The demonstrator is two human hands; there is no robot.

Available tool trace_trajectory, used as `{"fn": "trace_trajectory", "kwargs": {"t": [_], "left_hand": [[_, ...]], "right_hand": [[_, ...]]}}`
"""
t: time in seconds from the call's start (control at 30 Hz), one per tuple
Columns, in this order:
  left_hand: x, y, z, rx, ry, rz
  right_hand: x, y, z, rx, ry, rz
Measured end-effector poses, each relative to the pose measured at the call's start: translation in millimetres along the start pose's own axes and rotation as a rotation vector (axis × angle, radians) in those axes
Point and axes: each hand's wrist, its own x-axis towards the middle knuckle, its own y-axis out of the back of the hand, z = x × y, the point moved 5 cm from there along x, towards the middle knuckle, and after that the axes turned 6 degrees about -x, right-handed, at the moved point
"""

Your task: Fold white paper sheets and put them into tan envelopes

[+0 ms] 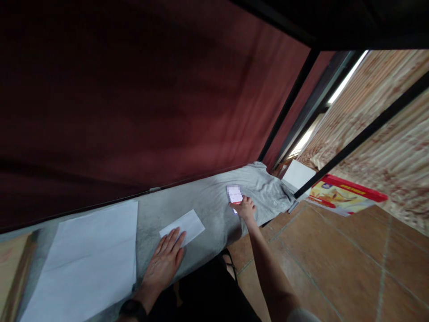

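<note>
My left hand (166, 257) lies flat, fingers stretched, on the near part of a small white folded paper (190, 225). The paper rests on a grey cloth-covered ledge (150, 223). Farther right, my right hand (246, 208) is over the lower part of a smartphone (234, 193) lying on the grey cloth. Its thumb reaches across the lit screen, and its other fingers are bent beside the phone's right edge, apart from the thumb. The screen shows white with a red band; its text is too small to read.
Large white paper sheets (87, 255) lie left of my left hand, with a brown board-like item (15, 268) at the far left. A dark red panel (161, 98) rises behind. Black metal bars (290, 105), a red-and-yellow box (345, 194) and tiled floor (351, 255) are on the right.
</note>
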Motion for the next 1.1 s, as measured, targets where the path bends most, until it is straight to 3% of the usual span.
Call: {"fn": "trace_trajectory", "kwargs": {"t": [0.8, 1.1], "left_hand": [[2, 7.6, 3, -0.036, 0.01, 0.018], [1, 2.2, 1, 0.016, -0.013, 0.012]], "right_hand": [[12, 3, -2, -0.06, -0.035, -0.149], [14, 3, -4, -0.055, -0.034, -0.135]]}}
